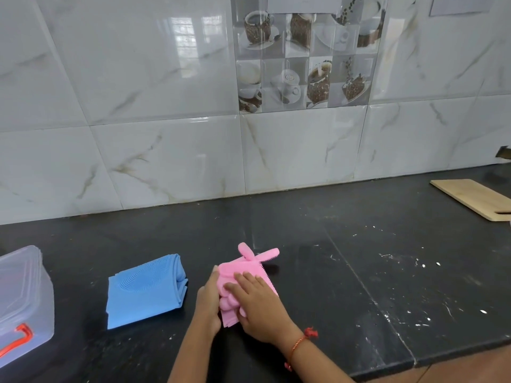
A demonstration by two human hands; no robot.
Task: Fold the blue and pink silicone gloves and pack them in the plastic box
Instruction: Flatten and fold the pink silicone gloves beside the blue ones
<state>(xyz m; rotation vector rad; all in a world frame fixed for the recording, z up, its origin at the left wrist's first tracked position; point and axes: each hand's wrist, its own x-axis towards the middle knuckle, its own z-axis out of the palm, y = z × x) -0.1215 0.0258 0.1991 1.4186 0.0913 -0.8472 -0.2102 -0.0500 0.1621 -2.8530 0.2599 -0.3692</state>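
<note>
Nearest, the right hand (pixel 255 305) presses flat-fingered on the pink glove (pixel 243 277) while the left hand (pixel 208 302) steadies its edge, apparently holding the fold; the folded blue glove (pixel 145 291) waits on the worktop (pixel 359 272) beside the plastic box (pixel 25 299).

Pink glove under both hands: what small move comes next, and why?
Probably tuck in the pink glove tips that stick out beyond the fold. The right hand presses it flat, the left hand steadies its edge, and the blue glove already lies folded.
</note>
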